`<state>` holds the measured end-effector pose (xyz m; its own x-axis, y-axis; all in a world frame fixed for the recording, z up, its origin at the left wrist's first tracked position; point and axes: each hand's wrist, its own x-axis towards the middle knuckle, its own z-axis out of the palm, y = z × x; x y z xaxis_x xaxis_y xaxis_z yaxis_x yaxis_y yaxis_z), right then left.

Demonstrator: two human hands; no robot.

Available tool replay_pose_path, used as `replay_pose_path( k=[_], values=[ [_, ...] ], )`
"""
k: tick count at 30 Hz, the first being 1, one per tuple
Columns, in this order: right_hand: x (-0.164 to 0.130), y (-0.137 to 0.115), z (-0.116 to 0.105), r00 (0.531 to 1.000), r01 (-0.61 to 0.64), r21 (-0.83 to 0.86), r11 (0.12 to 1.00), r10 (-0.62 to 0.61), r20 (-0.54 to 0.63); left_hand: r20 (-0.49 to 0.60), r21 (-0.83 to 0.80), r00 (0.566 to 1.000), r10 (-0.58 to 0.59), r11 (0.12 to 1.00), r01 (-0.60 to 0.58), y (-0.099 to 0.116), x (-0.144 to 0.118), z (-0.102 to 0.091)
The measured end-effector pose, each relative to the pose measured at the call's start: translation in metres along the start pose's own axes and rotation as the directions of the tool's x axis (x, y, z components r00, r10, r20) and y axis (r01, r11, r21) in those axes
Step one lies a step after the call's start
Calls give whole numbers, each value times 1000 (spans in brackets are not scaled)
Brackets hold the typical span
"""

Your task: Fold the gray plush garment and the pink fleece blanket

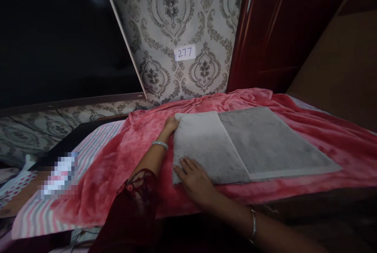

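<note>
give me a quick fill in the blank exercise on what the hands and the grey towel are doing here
1. The grey towel lies on a blanket whose colour is ____.
2. The left hand touches the towel's far ____ corner.
3. The right hand rests flat on the towel's ____ left corner.
4. The paper label on the patterned wall reads ____.

Missing words: pink; left; near; 277

Your folded grey fleece mat (pixel 250 147) lay on the pink plush blanket (pixel 118 159) covering the bed (pixel 38 213), with the small white paper label (pixel 184 53) on the wall behind it.
</note>
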<state>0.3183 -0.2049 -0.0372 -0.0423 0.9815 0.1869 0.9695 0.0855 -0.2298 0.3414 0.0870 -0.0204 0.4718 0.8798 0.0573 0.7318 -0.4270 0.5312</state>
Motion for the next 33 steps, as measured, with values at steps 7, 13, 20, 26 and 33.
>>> replay_pose_path(
  k=[7,13,20,26,33],
  values=[
    [-3,-2,8,997,20,14,1000,-19,-77,-5,-69,1000,8,998,-8,-9,3,0],
    [2,-7,7,995,-2,29,1000,5,-95,-8,-116,1000,12,993,-13,-7,0,-1],
    [7,-16,18,993,-3,24,1000,5,-119,-76,-92,997,11,996,-18,1,-5,0],
    [-5,44,-33,992,5,160,987,15,-126,-167,7,984,69,998,-68,13,-17,-14],
    [-28,115,-54,953,-304,36,952,304,16,239,245,802,548,765,-596,98,-31,26]
  ],
)
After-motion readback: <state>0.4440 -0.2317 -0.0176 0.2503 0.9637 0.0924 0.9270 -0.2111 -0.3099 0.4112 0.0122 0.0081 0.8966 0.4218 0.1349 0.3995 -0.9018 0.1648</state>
